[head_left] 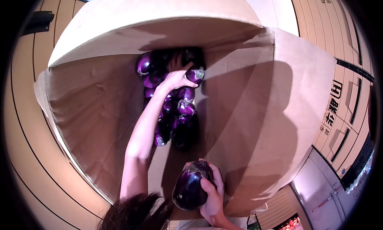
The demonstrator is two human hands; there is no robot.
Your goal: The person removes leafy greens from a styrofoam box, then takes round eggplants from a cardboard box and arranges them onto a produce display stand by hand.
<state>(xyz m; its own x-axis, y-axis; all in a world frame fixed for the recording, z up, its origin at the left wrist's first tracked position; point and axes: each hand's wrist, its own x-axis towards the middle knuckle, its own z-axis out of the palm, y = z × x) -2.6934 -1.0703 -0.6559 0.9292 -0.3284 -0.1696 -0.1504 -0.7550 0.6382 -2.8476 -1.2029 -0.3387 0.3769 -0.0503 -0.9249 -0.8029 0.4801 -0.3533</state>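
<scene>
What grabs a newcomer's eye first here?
Probably the glossy dark eggplant in the right hand, at bottom center, closest to the camera. Next, the purple pile of eggplants deep in the big cardboard box, with the left hand on one near its top end in the view.

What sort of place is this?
Probably a grocery shop or its stockroom: a big cardboard box holds many eggplants, and black lettering marks the wood-toned panels beside it.

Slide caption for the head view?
Left hand grips an eggplant inside a cardboard box; the right hand holds a second eggplant.
</scene>
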